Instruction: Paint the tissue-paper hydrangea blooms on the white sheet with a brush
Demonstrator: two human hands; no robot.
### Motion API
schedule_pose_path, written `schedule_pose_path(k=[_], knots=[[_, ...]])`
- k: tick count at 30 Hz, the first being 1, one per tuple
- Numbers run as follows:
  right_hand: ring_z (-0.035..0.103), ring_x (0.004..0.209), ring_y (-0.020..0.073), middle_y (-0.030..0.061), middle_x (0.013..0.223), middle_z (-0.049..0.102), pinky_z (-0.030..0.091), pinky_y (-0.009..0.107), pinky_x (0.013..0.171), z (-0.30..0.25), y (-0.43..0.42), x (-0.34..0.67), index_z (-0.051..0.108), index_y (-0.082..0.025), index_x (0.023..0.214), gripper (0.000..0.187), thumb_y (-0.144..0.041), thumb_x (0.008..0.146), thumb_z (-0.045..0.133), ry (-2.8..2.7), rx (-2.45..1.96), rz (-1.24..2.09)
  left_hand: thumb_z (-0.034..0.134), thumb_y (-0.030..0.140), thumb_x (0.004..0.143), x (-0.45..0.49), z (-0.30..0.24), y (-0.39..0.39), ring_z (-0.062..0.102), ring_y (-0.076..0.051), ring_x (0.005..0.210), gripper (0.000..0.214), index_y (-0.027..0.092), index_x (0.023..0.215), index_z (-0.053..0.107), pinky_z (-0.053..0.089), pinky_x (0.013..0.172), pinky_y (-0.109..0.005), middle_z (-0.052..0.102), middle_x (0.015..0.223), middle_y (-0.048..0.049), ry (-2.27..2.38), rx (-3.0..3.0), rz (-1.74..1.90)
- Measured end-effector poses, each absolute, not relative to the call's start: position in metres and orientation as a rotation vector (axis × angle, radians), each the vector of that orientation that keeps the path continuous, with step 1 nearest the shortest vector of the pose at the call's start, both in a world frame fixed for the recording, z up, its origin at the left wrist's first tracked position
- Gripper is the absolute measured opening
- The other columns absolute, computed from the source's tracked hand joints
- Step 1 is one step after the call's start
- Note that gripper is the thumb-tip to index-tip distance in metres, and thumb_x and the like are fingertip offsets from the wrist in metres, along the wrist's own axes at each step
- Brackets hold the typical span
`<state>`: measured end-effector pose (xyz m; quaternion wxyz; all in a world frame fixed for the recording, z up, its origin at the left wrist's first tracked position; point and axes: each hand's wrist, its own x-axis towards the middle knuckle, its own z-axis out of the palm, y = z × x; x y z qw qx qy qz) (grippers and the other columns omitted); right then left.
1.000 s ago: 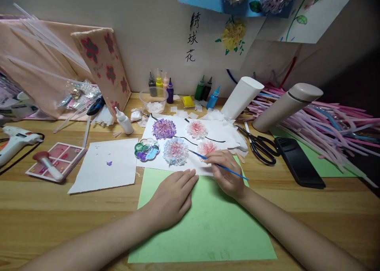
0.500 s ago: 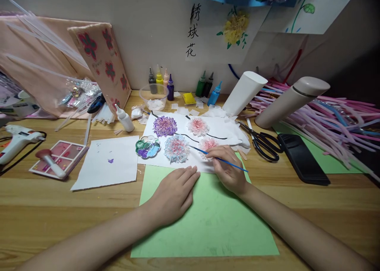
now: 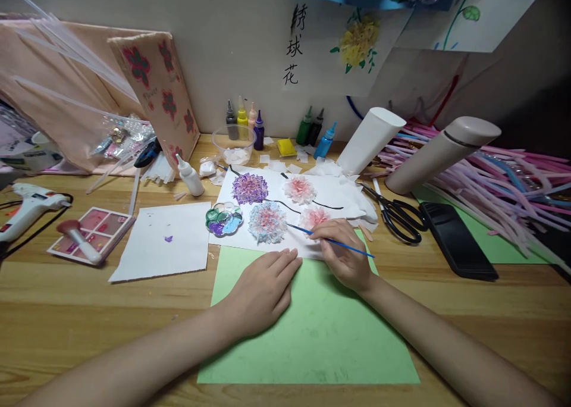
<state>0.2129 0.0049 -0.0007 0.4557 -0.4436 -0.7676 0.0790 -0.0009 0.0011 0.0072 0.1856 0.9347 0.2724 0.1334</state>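
My right hand [image 3: 343, 249] pinches a thin blue paintbrush [image 3: 332, 240], its tip pointing left beside the blue-and-pink paper flower [image 3: 267, 222]; whether it touches I cannot tell. Flat on the green sheet [image 3: 312, 329] lies my left hand [image 3: 263, 285], fingers stretched to the lower edge of the white paper [image 3: 227, 240]. That paper also carries a purple flower [image 3: 250, 188], a pink flower [image 3: 300, 189] and a second pink flower [image 3: 314, 218], partly hidden by my right hand. Black lines run between the flowers. A flower-shaped palette [image 3: 224, 219] with green, purple and blue paint sits at the paper's left.
White paper with a purple smudge [image 3: 163, 243], a makeup palette [image 3: 91, 234] and a glue gun [image 3: 35, 204] lie left. Black scissors [image 3: 401, 216], a phone [image 3: 459, 239] and a tilted grey bottle [image 3: 441, 154] are right. Paint bottles [image 3: 259, 130] stand along the wall.
The view has shifted slightly, so everything sits a little further right. The paintbrush tip stays beside the blue-and-pink flower, and both hands keep nearly the same pose.
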Motion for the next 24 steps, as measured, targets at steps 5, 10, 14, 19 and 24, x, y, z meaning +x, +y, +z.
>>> schedule_pose_path(k=[5, 10, 14, 19, 24], knots=[[0.058, 0.085, 0.0199, 0.0037, 0.087, 0.065, 0.045, 0.039, 0.076, -0.0009, 0.0051, 0.2128, 0.059, -0.023, 0.092, 0.02, -0.011, 0.081, 0.048, -1.877, -1.093, 0.182, 0.042, 0.013, 0.085, -0.001, 0.0075, 0.0014, 0.048, -0.026, 0.115, 0.045, 0.011, 0.13, 0.043, 0.043, 0.099, -0.041, 0.048, 0.135, -0.0119, 0.764, 2.639, 0.37], [0.059, 0.082, 0.0206, 0.0033, 0.084, 0.065, 0.045, 0.039, 0.074, -0.0004, 0.0047, 0.213, 0.059, -0.024, 0.092, 0.02, -0.012, 0.08, 0.048, -1.851, -1.087, 0.126, 0.042, 0.013, 0.086, -0.001, 0.0064, 0.0008, 0.048, -0.025, 0.116, 0.045, 0.012, 0.13, 0.043, 0.043, 0.099, -0.042, 0.049, 0.133, -0.0123, 0.755, 2.631, 0.4], [0.06, 0.085, 0.0205, 0.0034, 0.087, 0.066, 0.045, 0.039, 0.076, -0.0006, 0.006, 0.2129, 0.059, -0.024, 0.093, 0.021, -0.012, 0.082, 0.047, -1.897, -1.108, 0.17, 0.042, 0.014, 0.086, -0.0017, 0.0054, 0.0006, 0.047, -0.026, 0.118, 0.045, 0.012, 0.131, 0.042, 0.043, 0.1, -0.042, 0.048, 0.135, -0.0126, 0.756, 2.641, 0.393], [0.06, 0.082, 0.0207, 0.0033, 0.084, 0.066, 0.044, 0.039, 0.074, -0.0007, 0.0046, 0.2132, 0.059, -0.025, 0.093, 0.021, -0.013, 0.083, 0.045, -1.817, -1.114, 0.11, 0.042, 0.013, 0.085, -0.0016, 0.005, 0.001, 0.048, -0.025, 0.117, 0.046, 0.013, 0.131, 0.042, 0.044, 0.099, -0.042, 0.049, 0.134, -0.0126, 0.753, 2.632, 0.413], [0.06, 0.084, 0.0204, 0.0032, 0.087, 0.066, 0.045, 0.039, 0.075, -0.0003, 0.0044, 0.2124, 0.058, -0.025, 0.094, 0.022, -0.011, 0.082, 0.046, -1.91, -1.085, 0.146, 0.043, 0.013, 0.085, -0.0014, 0.0055, 0.0011, 0.048, -0.025, 0.116, 0.046, 0.013, 0.131, 0.043, 0.043, 0.099, -0.042, 0.049, 0.134, -0.0124, 0.758, 2.631, 0.398]])
